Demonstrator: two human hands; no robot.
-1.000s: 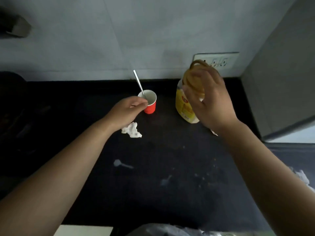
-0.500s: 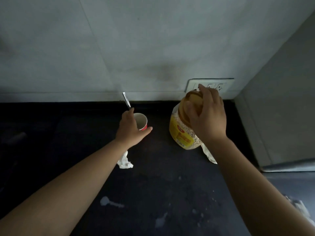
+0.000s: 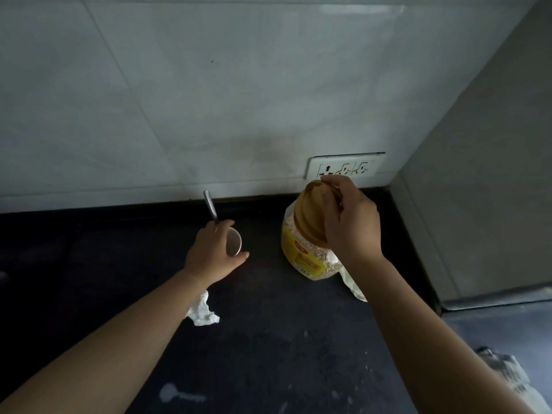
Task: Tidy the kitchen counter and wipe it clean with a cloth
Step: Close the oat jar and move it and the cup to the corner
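Observation:
On the black counter [image 3: 283, 348], near the back wall, my left hand [image 3: 212, 253] wraps around a small paper cup [image 3: 234, 242] with a metal spoon [image 3: 210, 208] standing in it. My right hand [image 3: 349, 222] grips the brown lid [image 3: 307, 212] of a clear plastic jar of oats [image 3: 304, 258] with a yellow label, and the jar leans to the left. A crumpled white tissue [image 3: 203, 313] lies just under my left forearm.
White spill marks [image 3: 171, 392] dot the counter's near part. A white wrapper [image 3: 354, 286] lies behind the jar, under my right wrist. A wall socket [image 3: 343, 168] sits above the jar. A grey side wall [image 3: 478, 189] closes the right. A crumpled cloth [image 3: 504, 372] lies at the lower right.
Both hands have reached farther toward the back wall. My left hand has closed around the cup, and my right hand has stayed on the jar's lid as the jar tips.

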